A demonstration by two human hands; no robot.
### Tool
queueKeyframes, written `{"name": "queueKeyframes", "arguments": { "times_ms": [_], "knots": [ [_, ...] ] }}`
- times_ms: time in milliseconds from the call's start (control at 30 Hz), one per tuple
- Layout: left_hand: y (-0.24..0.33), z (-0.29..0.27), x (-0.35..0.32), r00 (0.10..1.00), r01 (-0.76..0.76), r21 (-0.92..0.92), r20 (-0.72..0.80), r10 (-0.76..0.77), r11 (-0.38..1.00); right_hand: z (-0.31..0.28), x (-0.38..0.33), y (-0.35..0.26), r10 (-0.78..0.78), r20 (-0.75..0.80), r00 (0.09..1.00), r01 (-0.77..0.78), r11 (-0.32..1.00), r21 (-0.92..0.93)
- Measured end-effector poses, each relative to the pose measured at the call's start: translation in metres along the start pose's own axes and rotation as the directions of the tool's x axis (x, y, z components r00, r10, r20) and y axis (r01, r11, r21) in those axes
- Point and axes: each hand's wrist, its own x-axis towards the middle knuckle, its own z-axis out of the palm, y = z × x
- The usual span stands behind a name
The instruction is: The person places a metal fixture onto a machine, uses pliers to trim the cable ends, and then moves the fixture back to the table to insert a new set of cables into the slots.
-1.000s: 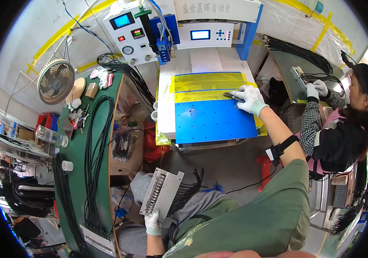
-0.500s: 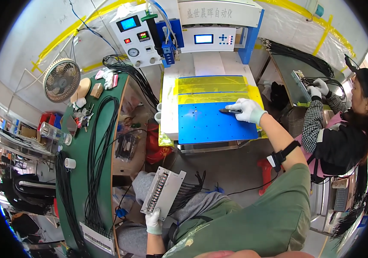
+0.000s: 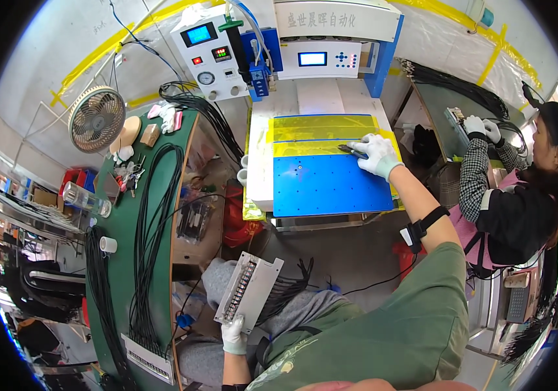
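L hand [image 3: 234,333]: 1 grey terminal strip [image 3: 248,290]; R hand [image 3: 377,154]: 1 dark tool [image 3: 352,150]

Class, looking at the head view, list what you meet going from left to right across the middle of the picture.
Small fan → green bench with black cables → blue plate → right hand in a white glove → co-worker's checked sleeve.

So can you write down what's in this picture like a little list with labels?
place: workshop bench with a dispensing machine
left hand: white glove, holds a grey connector strip panel with black wires over the lap
right hand: white glove, holds a small dark tool on the yellow sheet
below the sheet: blue plate
left side: green table with black cables, small fan
right side: another person working, white gloves
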Motion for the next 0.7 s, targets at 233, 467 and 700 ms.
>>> {"name": "queueKeyframes", "arguments": {
  "times_ms": [233, 467, 700],
  "knots": [
    [0.000, 0.003, 0.003, 1.000, 0.017, -0.013, 0.000, -0.017, 1.000, 0.008, 0.004, -0.001, 0.010, -0.058, 0.998, -0.006, 0.998, 0.062],
    [0.001, 0.003, 0.003, 1.000, 0.010, -0.013, -0.007, -0.010, 1.000, -0.001, -0.007, -0.016, -0.148, 0.126, 0.981, 0.110, 0.957, 0.267],
    [-0.006, -0.011, 0.002, 0.999, 0.049, -0.031, -0.015, -0.050, 0.998, -0.003, 0.009, -0.027, -0.082, -0.024, 0.996, 0.083, 0.996, 0.042]
  ]
}}
